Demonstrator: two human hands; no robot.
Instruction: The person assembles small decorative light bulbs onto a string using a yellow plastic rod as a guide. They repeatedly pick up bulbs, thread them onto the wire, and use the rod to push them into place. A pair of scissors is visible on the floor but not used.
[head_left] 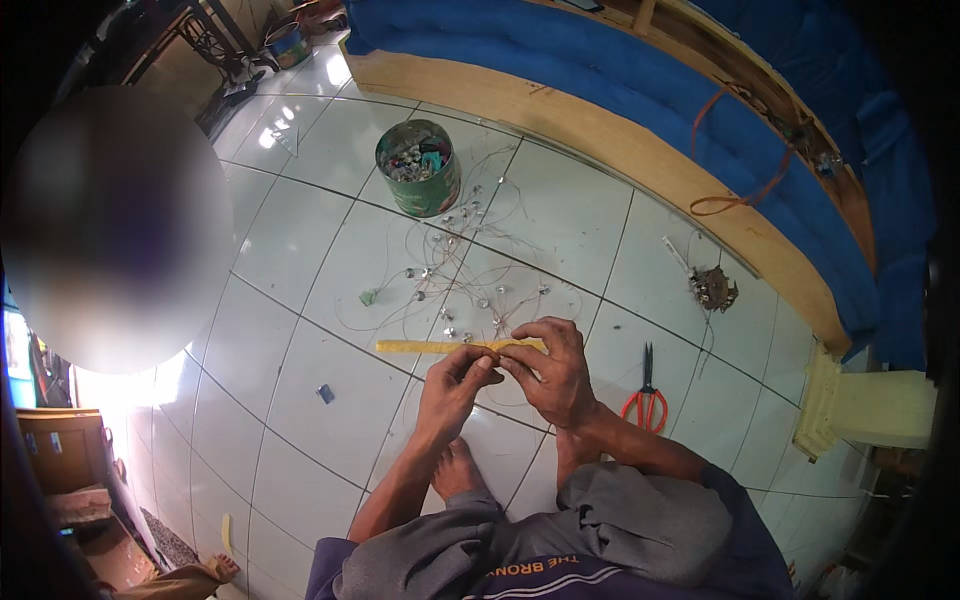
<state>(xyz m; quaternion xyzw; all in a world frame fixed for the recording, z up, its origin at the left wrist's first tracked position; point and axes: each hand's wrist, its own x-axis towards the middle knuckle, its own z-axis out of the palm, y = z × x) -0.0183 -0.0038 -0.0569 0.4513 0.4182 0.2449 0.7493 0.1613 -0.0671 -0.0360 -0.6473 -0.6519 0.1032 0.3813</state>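
My left hand (455, 390) and my right hand (555, 380) meet in front of me, thumbs and fingertips pinched close together. What lies between the fingertips is too small to make out. Just beyond them stretches a flat yellow strip (415, 346), its right part partly hidden by my right hand; whether the fingers touch it I cannot tell. Farther off, several small silvery pieces (447, 314) are scattered on the tiles among tangled thin strands. Right of my right hand lie scissors (648, 392) with red handles, blades pointing away.
A green tin (425, 195) full of small bits stands beyond the strands. A blue-cushioned wooden bench (600, 85) runs along the far right, with a brown clump (713, 290) before it. A small dark piece (325, 394) lies left. Another person's foot (222, 567) shows lower left.
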